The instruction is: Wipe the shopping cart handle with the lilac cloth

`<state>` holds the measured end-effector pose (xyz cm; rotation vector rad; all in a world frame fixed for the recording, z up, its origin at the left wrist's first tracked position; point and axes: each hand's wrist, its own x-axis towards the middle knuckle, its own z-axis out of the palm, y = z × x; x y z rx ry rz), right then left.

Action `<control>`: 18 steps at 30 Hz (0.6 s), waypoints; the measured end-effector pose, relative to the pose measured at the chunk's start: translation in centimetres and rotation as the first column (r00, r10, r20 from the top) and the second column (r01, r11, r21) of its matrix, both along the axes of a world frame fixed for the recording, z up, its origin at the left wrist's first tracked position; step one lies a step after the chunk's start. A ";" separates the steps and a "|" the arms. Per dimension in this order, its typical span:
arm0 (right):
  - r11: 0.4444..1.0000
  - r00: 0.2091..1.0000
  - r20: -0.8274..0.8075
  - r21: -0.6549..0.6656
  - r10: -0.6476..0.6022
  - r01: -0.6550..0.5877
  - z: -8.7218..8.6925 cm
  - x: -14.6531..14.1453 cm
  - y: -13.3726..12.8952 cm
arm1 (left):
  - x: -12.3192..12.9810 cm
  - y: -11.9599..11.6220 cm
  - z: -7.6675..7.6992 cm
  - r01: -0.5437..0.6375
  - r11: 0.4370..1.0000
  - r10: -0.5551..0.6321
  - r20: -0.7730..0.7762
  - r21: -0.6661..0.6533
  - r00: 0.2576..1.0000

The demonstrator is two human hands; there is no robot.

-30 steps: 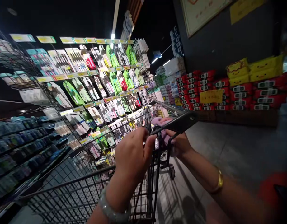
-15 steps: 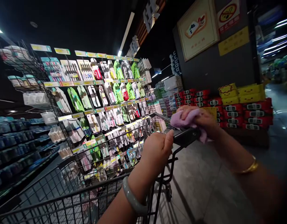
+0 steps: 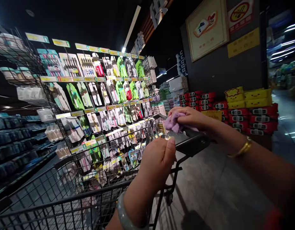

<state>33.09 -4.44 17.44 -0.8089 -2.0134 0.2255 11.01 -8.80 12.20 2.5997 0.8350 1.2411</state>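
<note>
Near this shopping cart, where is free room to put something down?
Bare floor lies between the cart wheel and the red packages. Crowded: the handle, with left hand, right hand and purple cloth, and the hanging packets.

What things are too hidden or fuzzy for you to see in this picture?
All in the head view:
- Part of the cart handle: covered by the left hand.
- Some fingertips of the right hand: hidden by the purple cloth.
- Small print on the price tags: too tiny.
- Labels on the far-left shelf goods: blurry and dark.
- The red thing at bottom right: blurred, cut off by the edge.
</note>
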 end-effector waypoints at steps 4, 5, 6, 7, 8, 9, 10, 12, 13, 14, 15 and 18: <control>0.984 0.984 0.004 -0.015 0.177 -0.177 -0.1 -0.2 -1.2 | -0.3 -0.3 -0.2 0.005 1.000 -0.004 0.009 -0.031 1.000; 0.967 0.967 -0.012 -0.029 0.254 -0.255 -0.2 -0.1 -1.8 | -0.4 -0.4 -0.3 0.008 0.999 -0.007 0.012 -0.036 1.000; 0.949 0.950 -0.030 -0.046 0.312 -0.313 -0.3 0.0 -2.2 | -0.6 -0.6 -0.4 0.010 0.999 -0.009 0.019 -0.039 1.000; 0.941 0.942 -0.058 -0.060 0.330 -0.333 -0.4 0.0 -2.3 | -0.7 -0.7 -0.4 0.012 0.999 -0.010 0.029 -0.040 1.000; 0.945 0.945 -0.088 -0.071 0.314 -0.321 -0.6 -0.1 -2.2 | -0.8 -0.8 -0.5 0.012 0.999 -0.011 0.041 -0.041 0.999; 0.955 0.955 -0.110 -0.082 0.277 -0.286 -0.7 -0.2 -1.8 | -0.8 -0.9 -0.5 0.014 0.999 -0.012 0.052 -0.041 0.999; 0.968 0.966 -0.128 -0.088 0.223 -0.235 -0.9 -0.3 -1.2 | -0.9 -1.0 -0.5 0.014 0.999 -0.012 0.060 -0.044 0.998; 0.989 0.975 -0.190 -0.074 0.116 -0.132 -1.3 -0.6 -0.2 | -0.9 -1.1 -0.4 0.014 0.999 -0.010 0.066 -0.053 0.998; 0.992 0.970 -0.223 -0.056 0.096 -0.111 -1.5 -0.8 0.1 | -1.0 -1.1 -0.4 0.014 0.998 -0.010 0.063 -0.055 0.998; 0.992 0.963 -0.246 -0.044 0.108 -0.122 -1.7 -0.8 0.1 | -1.0 -1.1 -0.3 0.016 0.998 -0.012 0.060 -0.056 0.998; 0.985 0.952 -0.266 -0.041 0.150 -0.166 -1.9 -0.8 0.0 | -1.1 -1.2 -0.2 0.021 0.998 -0.018 0.057 -0.056 0.998; 0.939 0.910 -0.272 -0.054 0.314 -0.341 -2.0 -0.5 -1.0 | -1.3 -1.5 -0.2 0.047 0.998 -0.045 0.056 -0.043 0.997</control>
